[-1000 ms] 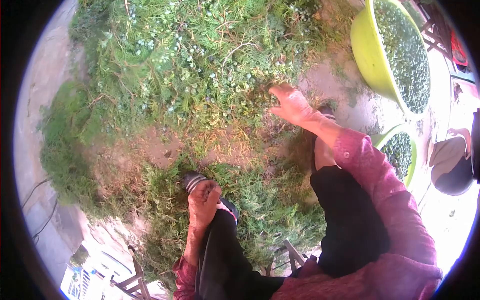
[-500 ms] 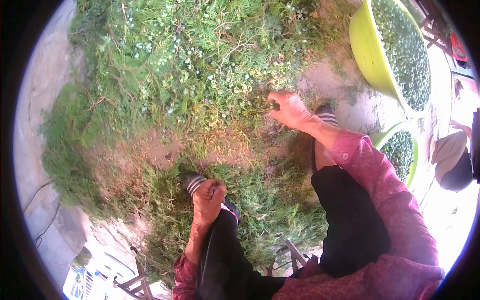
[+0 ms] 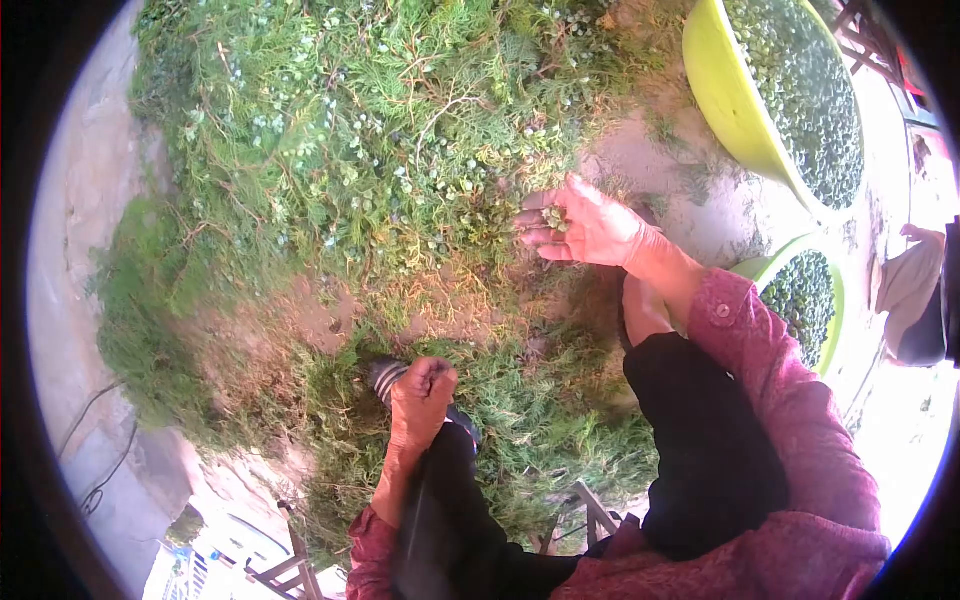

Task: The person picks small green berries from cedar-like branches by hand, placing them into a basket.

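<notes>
My right hand [image 3: 590,226] is turned palm up with its fingers stretched out, beside the edge of a heap of cut evergreen branches [image 3: 350,130]. A few small green seed cones [image 3: 553,217] lie loose on its palm and fingers. My left hand [image 3: 423,395] is closed in a fist over my left leg, just above the striped shoe [image 3: 387,380]. Whatever that fist may hold is hidden. Many pale bluish-green cones show among the scale-like leaves of the heap.
At the upper right stands a large yellow-green basin [image 3: 730,95] filled with green cones. Below it is a smaller green basin [image 3: 833,325] of cones. Sprigs [image 3: 560,430] cover the ground around my feet. Another person's leg [image 3: 915,300] shows at the right edge.
My right hand has opened from a curled grip and turned palm up, showing the cones on it. My left hand stays closed in nearly the same place.
</notes>
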Available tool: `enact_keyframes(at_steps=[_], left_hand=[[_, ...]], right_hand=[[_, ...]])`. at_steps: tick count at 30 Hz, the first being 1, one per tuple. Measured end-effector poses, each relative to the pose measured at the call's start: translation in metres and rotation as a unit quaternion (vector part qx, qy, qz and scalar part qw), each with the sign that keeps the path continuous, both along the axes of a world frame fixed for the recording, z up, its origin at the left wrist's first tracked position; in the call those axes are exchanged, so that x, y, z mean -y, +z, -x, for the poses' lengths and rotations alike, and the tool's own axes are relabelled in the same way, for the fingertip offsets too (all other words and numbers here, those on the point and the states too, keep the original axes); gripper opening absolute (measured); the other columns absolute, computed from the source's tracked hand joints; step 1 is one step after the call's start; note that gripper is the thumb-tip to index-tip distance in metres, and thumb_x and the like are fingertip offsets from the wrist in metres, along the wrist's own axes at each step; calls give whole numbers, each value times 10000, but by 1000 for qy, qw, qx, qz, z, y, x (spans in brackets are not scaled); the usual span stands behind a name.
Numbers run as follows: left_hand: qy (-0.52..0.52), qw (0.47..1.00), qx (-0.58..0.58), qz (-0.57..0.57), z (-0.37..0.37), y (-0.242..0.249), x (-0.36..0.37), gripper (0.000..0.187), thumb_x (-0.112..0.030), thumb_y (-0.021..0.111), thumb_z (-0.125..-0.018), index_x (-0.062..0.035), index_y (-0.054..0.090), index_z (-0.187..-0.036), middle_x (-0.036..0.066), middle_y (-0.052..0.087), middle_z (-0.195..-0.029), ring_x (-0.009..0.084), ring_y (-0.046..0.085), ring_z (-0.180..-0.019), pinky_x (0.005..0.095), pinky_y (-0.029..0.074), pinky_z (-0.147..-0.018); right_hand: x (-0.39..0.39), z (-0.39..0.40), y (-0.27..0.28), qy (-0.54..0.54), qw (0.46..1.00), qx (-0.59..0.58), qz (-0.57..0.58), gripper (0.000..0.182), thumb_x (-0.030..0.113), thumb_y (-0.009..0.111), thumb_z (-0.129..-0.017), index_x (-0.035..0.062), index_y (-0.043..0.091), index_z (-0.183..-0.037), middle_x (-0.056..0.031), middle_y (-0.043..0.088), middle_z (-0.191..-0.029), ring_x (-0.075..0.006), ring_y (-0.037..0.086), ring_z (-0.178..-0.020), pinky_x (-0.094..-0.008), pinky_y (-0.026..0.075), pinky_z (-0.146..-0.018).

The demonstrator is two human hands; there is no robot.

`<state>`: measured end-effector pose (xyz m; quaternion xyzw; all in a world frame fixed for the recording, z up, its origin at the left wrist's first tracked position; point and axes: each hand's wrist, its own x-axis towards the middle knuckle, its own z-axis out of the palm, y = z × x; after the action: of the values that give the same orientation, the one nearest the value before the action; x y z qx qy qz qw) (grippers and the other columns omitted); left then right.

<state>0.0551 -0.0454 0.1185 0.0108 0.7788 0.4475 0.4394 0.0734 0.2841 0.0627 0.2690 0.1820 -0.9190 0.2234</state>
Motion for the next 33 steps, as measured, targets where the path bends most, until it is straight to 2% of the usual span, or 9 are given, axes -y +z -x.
enact_keyframes(at_steps=[4,8,10,19,22,24,28,30,33], left_hand=[[-63,997,-49,24,2,1,-3,147,-117,571,-815,27,562,-845,28,556,-675,79,508,-537,223,426,-488],[-48,998,-37,2,0,-3,2,142,-116,572,-818,23,572,-845,24,553,-661,80,508,-540,221,424,-491],[-45,998,-36,-1,-2,-4,3,138,-114,574,-817,20,576,-848,22,551,-657,78,507,-541,220,423,-492],[14,999,7,-29,-5,-10,15,136,-127,596,-815,-2,579,-867,-12,524,-622,33,437,-562,202,384,-499],[-15,1000,-25,-2,-5,-12,18,136,-124,599,-812,-2,579,-869,-10,524,-620,31,435,-561,201,380,-495],[-15,1000,-13,-17,-4,-10,19,128,-119,580,-822,3,573,-862,-7,527,-641,51,479,-555,208,401,-502],[19,1000,0,-25,-4,-11,18,133,-127,577,-822,2,567,-853,-1,529,-637,51,477,-554,210,394,-501],[-20,1000,-19,8,0,-5,12,143,-134,577,-818,5,571,-852,3,527,-615,57,477,-543,219,399,-498],[-55,997,-43,30,-1,-14,8,155,-140,586,-812,10,579,-852,5,530,-597,64,493,-543,224,414,-508]], right_hand=[[-2,-8,-17,-28,996,44,-66,431,431,532,-852,29,560,-1002,-114,594,-996,-213,597,-861,-292,506,-653],[15,-3,-31,150,854,25,-497,199,244,603,-824,47,608,-797,-77,600,-695,-186,550,-538,-346,449,-504],[29,0,-36,178,594,-257,-741,141,194,624,-773,55,611,-789,-120,596,-688,-236,570,-600,-368,464,-550],[64,20,-40,334,438,-242,-799,139,159,616,-737,56,551,-806,-109,540,-746,-298,571,-729,-420,463,-611],[67,17,-43,332,437,-271,-791,166,142,624,-713,47,548,-827,-129,547,-783,-281,563,-704,-410,462,-596],[65,15,-41,321,593,-248,-695,177,146,607,-687,30,558,-811,-137,584,-822,-258,588,-679,-356,481,-563],[46,4,-21,338,742,-159,-557,183,142,635,-685,41,556,-816,-78,593,-755,-171,574,-660,-287,459,-549],[31,-6,-16,224,918,-57,-323,177,130,654,-708,53,552,-831,-23,578,-722,-115,559,-668,-253,449,-554],[19,-10,-17,178,959,-37,-219,203,132,680,-726,47,550,-857,-23,580,-711,-109,556,-632,-236,437,-538]])
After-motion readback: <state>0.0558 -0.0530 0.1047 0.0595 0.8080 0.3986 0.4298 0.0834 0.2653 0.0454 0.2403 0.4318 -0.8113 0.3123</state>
